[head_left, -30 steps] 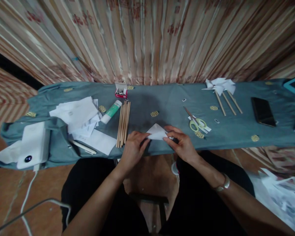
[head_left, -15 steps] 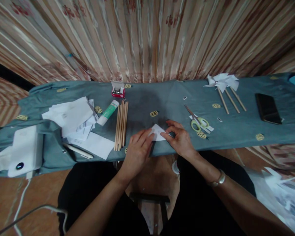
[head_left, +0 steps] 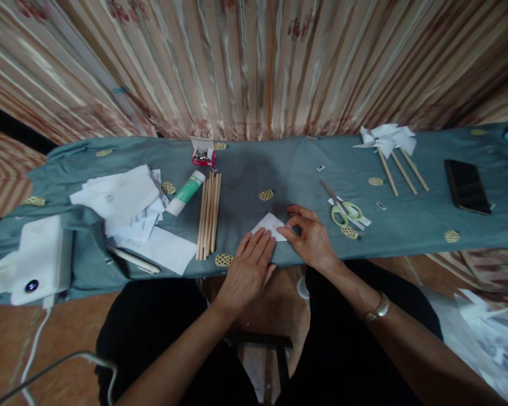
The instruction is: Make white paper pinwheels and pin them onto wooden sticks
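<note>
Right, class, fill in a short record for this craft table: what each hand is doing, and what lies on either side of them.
Surface: cloth-covered table
Left hand: flat, palm down, on the folded white paper
Right hand: fingertips on the paper's right edge
To the left: wooden sticks, glue tube, loose paper sheets
To the right: scissors, paper pinwheels, phone
</note>
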### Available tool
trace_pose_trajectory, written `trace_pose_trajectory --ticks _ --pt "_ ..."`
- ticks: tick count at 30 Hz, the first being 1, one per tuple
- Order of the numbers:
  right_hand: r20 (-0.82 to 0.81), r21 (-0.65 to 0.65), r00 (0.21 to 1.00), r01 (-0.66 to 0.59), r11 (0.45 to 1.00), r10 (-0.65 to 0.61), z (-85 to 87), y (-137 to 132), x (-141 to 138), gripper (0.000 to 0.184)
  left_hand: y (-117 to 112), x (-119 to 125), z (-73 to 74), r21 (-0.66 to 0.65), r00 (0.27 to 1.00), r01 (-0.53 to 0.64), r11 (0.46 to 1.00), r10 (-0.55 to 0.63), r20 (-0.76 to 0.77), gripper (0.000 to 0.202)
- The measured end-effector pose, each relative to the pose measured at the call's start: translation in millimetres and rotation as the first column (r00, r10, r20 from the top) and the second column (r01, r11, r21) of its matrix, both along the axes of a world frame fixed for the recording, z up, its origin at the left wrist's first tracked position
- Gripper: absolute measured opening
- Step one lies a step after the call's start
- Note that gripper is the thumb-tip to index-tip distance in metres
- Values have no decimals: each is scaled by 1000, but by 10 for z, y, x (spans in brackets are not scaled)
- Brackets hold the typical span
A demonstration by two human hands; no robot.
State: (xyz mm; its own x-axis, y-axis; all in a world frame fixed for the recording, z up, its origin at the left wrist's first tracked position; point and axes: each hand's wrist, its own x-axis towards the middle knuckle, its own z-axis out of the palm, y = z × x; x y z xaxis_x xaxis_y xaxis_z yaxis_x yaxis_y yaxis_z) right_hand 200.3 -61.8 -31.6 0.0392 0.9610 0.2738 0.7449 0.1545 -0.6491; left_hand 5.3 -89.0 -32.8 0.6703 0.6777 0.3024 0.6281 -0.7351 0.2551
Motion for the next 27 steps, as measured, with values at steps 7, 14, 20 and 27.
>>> trace_pose_trajectory --ticks 7,14,20,27 --pt "23 -5 1000 4 1000 -4 4 4 -15 25 2 10 0 -28 1000 7 1000 -7 -12 47" --pt "73 -5 997 -7 1000 8 -15 -4 -9 26 -12 25 -3 -34 999 -1 999 -1 -54 50" --pt "105 15 994 -37 999 35 -37 -54 -10 31 -23 37 -41 -39 994 -30 999 26 -107 52" --pt "163 14 982 -99 995 95 -73 -216 69 40 -31 34 -44 -74 993 -37 997 28 -116 53"
